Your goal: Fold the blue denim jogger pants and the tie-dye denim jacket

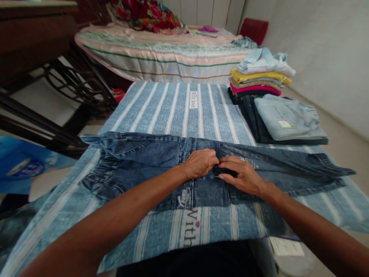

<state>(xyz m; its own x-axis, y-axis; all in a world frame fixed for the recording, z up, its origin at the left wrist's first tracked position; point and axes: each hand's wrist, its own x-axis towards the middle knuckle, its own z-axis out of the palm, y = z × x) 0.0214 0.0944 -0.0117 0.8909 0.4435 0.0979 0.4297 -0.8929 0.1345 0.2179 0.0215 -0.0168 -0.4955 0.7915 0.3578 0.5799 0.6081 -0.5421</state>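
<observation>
denim trousers (150, 154) lay stretched out
left hand (200, 163) and right hand (243, 175) pinched them, close together; uneven tugging might have creased them.

The striped cloth (173, 111) reads "With love"; the jeans (165, 154) show apparently "PUMA".

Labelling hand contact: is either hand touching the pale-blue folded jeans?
No, the left hand and right hand are both on the dark-blue jeans.
</observation>
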